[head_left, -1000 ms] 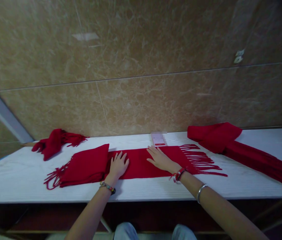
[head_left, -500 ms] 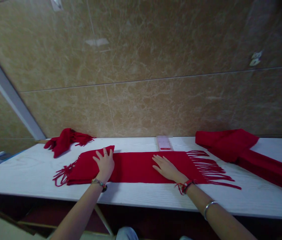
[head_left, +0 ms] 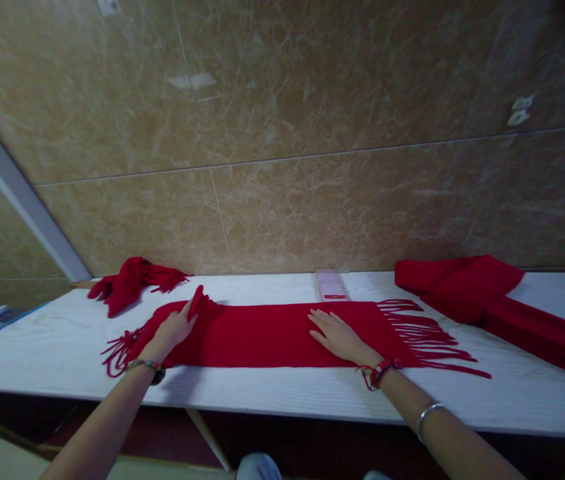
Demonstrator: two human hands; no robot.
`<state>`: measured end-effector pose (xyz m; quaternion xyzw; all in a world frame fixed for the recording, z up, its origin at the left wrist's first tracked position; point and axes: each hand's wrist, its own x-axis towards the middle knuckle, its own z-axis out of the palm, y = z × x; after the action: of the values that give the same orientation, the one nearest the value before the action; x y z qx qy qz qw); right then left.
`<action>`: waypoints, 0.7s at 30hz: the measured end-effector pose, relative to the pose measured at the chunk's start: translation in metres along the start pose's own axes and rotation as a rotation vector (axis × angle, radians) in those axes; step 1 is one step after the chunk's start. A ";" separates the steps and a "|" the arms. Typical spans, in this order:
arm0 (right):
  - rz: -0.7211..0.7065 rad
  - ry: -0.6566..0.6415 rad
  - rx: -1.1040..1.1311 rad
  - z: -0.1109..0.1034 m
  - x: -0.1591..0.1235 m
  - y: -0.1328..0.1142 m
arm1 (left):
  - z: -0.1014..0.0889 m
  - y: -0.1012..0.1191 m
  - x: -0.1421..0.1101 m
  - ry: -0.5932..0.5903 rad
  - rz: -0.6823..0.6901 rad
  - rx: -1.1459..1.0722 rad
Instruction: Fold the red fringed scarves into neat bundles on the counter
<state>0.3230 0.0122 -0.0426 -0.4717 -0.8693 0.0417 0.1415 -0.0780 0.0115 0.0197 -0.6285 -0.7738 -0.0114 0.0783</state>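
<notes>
Gripping fringed red scarf (head_left: 267,337), bunched at left, with left hand (head_left: 175,328); resting open right hand (head_left: 336,335) on smooth right part. Seeing blurred label (head_left: 332,287), far.

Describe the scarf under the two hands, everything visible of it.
The scarf is plain red, soft-looking cloth, lying lengthwise on the white tabletop. Its right part is flat, with loose fringe fanned out; the left is bunched and raised, fringe tangled. The left hand grips the bunched part; the right hand lies spread on top.
</notes>
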 end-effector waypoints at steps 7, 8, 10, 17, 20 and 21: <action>0.015 0.002 0.006 0.000 0.000 0.000 | -0.018 -0.054 0.016 0.108 -0.109 0.060; 0.015 0.004 0.009 0.000 0.000 0.000 | -0.021 -0.061 0.013 0.149 -0.140 0.087; 0.009 0.010 0.015 0.001 0.000 0.001 | -0.025 -0.067 0.006 0.246 -0.155 0.163; -0.002 0.026 0.011 0.005 0.001 0.004 | 0.004 -0.023 -0.011 0.151 0.228 0.236; -0.003 0.019 0.011 0.007 0.001 0.006 | 0.010 -0.009 -0.012 0.079 0.144 0.190; -0.002 0.019 0.009 0.007 0.002 0.006 | 0.010 -0.009 -0.011 0.040 0.098 0.165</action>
<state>0.3252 0.0174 -0.0506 -0.4706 -0.8682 0.0410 0.1522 -0.0858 -0.0002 0.0095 -0.6566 -0.7388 0.0436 0.1455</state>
